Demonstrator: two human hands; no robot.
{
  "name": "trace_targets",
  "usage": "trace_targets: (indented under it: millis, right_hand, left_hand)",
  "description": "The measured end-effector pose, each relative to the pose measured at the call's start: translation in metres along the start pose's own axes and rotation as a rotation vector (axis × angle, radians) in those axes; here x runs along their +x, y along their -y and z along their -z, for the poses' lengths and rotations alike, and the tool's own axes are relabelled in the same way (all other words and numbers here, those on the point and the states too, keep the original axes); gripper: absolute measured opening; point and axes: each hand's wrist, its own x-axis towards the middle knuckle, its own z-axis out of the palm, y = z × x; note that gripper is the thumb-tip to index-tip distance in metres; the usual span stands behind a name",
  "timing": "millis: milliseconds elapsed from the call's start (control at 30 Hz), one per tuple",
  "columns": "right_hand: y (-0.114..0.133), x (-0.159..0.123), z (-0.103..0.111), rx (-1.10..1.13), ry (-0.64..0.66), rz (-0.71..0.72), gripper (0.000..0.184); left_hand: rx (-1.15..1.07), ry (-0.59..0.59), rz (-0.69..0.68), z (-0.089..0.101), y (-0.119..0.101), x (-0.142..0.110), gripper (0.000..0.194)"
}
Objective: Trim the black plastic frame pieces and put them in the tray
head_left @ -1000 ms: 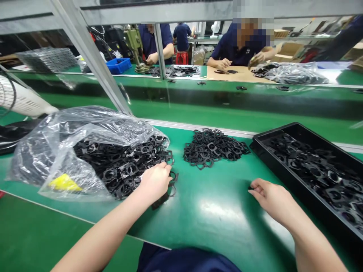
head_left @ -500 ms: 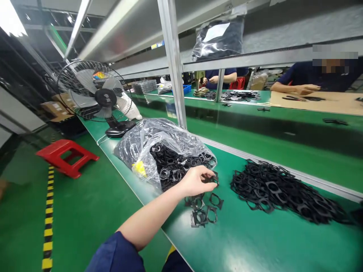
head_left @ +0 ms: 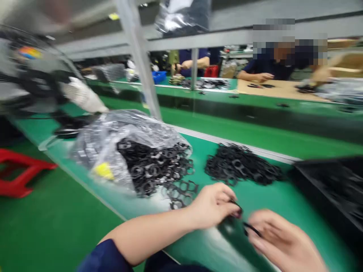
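Pinching a thin black piece [head_left: 235, 207] between the thumb and fingertips of my left hand [head_left: 212, 207], I hold it low over the green bench [head_left: 283, 196], my fingers pressed together. My right hand [head_left: 283, 238] sits just beside it, blurred, with a dark strip [head_left: 252, 229] at its fingers; I cannot tell whether it grips that strip, or whether the strip belongs to the same piece. These pieces are thin and look likely to catch on each other, so a light, sure pinch at one edge should serve best, with the free hand steadying rather than tugging. Beyond my left hand lies a small tangle of black frames [head_left: 181, 192], near the mouth of a clear plastic bag [head_left: 119, 139] holding a heap of frames [head_left: 150, 166]. A loose pile [head_left: 244, 164] lies on the bench to the right of the bag, and a black tray [head_left: 326, 181] sits farther right. Across the line, a co-worker's hand [head_left: 261, 77] rests over a cardboard sheet [head_left: 278, 88].
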Motion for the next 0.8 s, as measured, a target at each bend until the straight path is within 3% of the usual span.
trace_targets:
  millis: [67, 133, 267, 367, 567, 800]
  right_hand:
    - [0.003, 0.004, -0.006, 0.224, 0.096, -0.077, 0.024]
    - [0.001, 0.011, -0.01, 0.358, 0.049, -0.113, 0.021]
    - [-0.003, 0.014, -0.022, 0.452, 0.01, -0.169, 0.019]
    - [-0.004, 0.009, -0.03, 0.411, 0.002, -0.166, 0.015]
    - [-0.009, 0.007, -0.032, 0.115, -0.176, 0.047, 0.008]
    - [-0.01, 0.007, -0.031, 0.012, -0.247, 0.072, 0.012]
  left_hand:
    - [-0.011, -0.026, 0.016, -0.004, 0.004, 0.0, 0.026]
    - [0.009, -0.071, 0.038, 0.001, 0.006, 0.003, 0.024]
    - [0.083, -0.036, 0.118, 0.01, 0.014, 0.004, 0.016]
    - [0.083, -0.024, 0.125, 0.01, 0.018, -0.001, 0.016]
    - [0.1, 0.052, 0.117, 0.007, 0.018, -0.009, 0.022]
    - [0.168, 0.095, -0.004, 0.007, 0.021, -0.018, 0.025]
